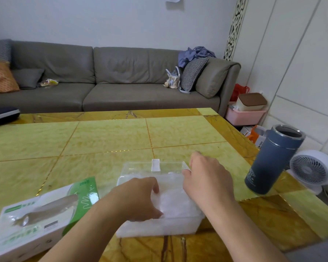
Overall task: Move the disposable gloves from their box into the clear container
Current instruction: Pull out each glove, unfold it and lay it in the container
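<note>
2 hands (pixel 138 197) (pixel 206 178), 1 clear container (pixel 159 226), 1 glove box (pixel 32 222), 1 flask (pixel 273 159), 1 fan (pixel 311 170)
</note>
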`<state>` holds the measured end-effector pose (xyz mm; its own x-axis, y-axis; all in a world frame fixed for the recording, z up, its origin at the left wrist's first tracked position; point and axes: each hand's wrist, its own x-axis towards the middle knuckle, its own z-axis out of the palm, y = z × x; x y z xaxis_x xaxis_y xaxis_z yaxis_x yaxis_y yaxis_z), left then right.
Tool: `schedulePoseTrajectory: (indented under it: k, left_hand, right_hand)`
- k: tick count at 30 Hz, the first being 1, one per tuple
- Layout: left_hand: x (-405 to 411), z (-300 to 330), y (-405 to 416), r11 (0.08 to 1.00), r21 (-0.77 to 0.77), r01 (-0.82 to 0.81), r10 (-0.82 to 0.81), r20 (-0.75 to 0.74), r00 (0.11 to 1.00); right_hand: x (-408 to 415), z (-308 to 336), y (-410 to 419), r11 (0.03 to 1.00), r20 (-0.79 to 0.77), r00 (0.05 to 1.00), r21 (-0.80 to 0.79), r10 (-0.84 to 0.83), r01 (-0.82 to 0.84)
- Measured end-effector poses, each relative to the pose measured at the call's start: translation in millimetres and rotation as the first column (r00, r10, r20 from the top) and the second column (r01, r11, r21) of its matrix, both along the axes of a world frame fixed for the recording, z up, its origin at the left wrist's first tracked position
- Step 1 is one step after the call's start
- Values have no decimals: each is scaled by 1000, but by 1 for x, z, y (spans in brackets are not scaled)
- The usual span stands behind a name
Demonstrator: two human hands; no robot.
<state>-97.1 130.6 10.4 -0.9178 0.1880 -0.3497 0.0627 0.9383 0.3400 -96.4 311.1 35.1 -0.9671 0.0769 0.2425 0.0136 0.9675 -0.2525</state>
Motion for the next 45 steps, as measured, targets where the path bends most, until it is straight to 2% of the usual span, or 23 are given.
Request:
schedulePoseTrajectory:
  k: [2, 3, 4, 6, 8, 10, 12, 15, 17, 22, 27, 31, 36, 41, 45]
  left_hand:
    - [-1, 0, 2, 1000, -21, 4, -4, 5, 1000]
    - [-1, 0, 3, 999, -31, 7, -7, 5, 1000]
    - [-1, 1, 3, 999, -40, 13, -13, 2, 1000]
    - [0, 1, 4, 999, -44, 28, -28, -7, 1000]
    - [0, 2, 3, 999, -24, 26, -26, -3, 1000]
    - [4, 4, 1, 1000, -11, 16, -16, -14, 1000]
    - [13, 7, 0, 997, -74, 23, -32, -122, 992]
    - [31, 14, 1, 989, -136, 55, -102, -367, 925]
    - [34, 14, 2, 991, -125, 53, -100, -413, 905]
    - [24, 5, -1, 986, -158, -58, 7, -306, 952]
    - [12, 7, 15, 979, -171, -113, 72, -227, 971]
    - [2, -1, 19, 966, -174, -191, 126, -327, 936]
    - [0, -13, 16, 959, -178, -220, 134, -400, 907]
    - [-9, -12, 19, 941, -248, -232, 128, -374, 918]
    - [-7, -8, 14, 954, -243, -177, 89, -335, 938]
  right_hand:
    - [7, 8, -7, 990, -91, 987, -39, 133, -137]
    - [12, 12, -12, 972, -85, 971, -65, 222, -227]
    - [16, 14, -17, 948, -46, 953, -95, 301, -304]
    - [24, 12, -26, 929, 116, 925, -129, 363, -348]
    - [23, 4, -28, 939, 268, 901, -59, 341, -337]
    - [21, -5, -27, 940, 326, 892, 27, 312, -339]
    - [17, -11, -26, 936, 319, 894, 51, 315, -348]
    - [13, -16, -27, 928, 312, 892, 70, 328, -366]
    - [12, -16, -29, 928, 311, 895, 90, 319, -362]
    - [14, -18, -29, 935, 329, 891, 57, 313, -349]
    - [14, -16, -27, 934, 430, 857, 75, 285, -348]
    - [10, -11, -25, 927, 524, 810, 94, 263, -362]
    - [3, -12, -28, 944, 623, 744, 27, 242, -330]
    - [-5, -14, -26, 946, 677, 690, -27, 256, -324]
    - [-3, -18, -25, 951, 656, 705, -64, 270, -304]
